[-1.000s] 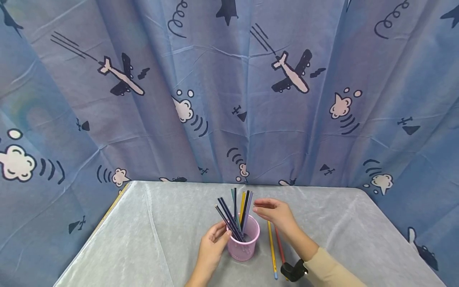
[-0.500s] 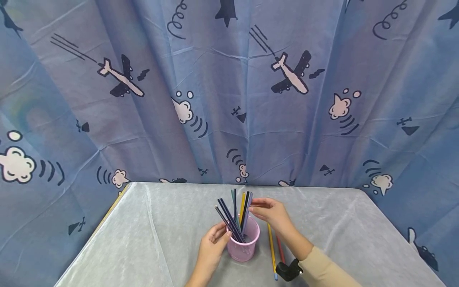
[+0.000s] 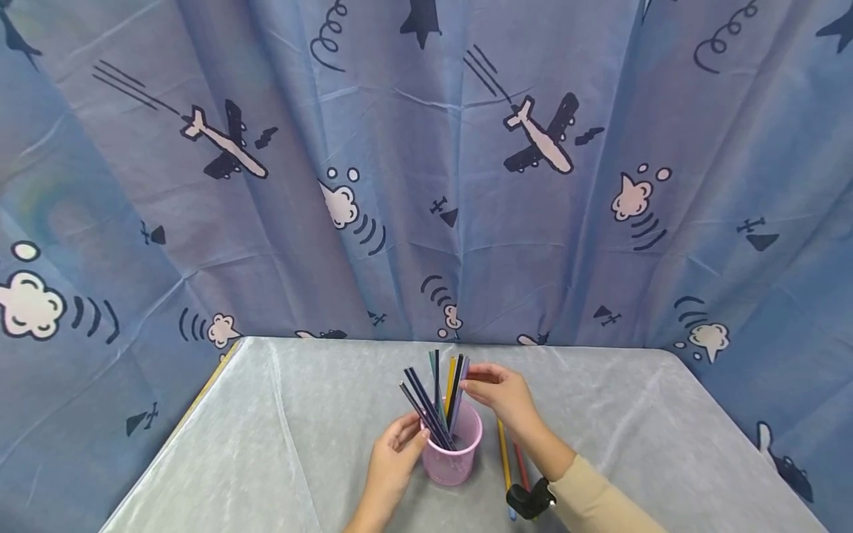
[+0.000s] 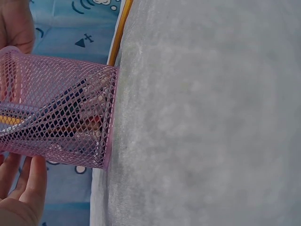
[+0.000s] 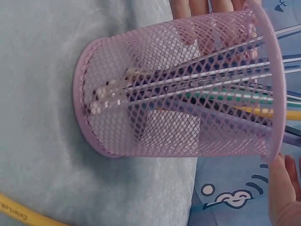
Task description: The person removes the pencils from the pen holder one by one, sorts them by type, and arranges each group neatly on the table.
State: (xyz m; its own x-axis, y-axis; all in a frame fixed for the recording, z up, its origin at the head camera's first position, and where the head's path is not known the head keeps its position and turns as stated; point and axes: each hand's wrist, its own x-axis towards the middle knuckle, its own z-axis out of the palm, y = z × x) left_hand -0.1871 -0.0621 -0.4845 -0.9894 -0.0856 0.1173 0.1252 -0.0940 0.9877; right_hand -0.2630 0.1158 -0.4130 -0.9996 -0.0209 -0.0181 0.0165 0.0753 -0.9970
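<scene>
A pink mesh pencil cup (image 3: 448, 468) stands upright on the table with several pencils leaning inside. My left hand (image 3: 393, 459) holds the cup's left side near the rim, fingers behind and thumb in front. At the cup's right, my right hand (image 3: 505, 400) pinches the upper part of a purple pencil (image 3: 458, 406) between thumb and fingers. The purple pencil's lower end is still inside the cup. Dark blue pencils (image 3: 426, 403), a yellow pencil (image 3: 449, 381) and a green one stand there too. Through the mesh in the right wrist view, pencil ends (image 5: 101, 94) rest near the cup's bottom.
Right of the cup, a yellow pencil (image 3: 503, 451) and a red pencil (image 3: 523, 470) lie on the grey cloth-covered table (image 3: 320, 414), partly under the right forearm. A black wrist camera (image 3: 529, 501) covers part of them. A blue patterned curtain (image 3: 400, 185) hangs behind the table.
My right hand has moved left, from beside the pencils to the purple pencil, and its fingers have closed on it. The left hand and the cup have stayed in place.
</scene>
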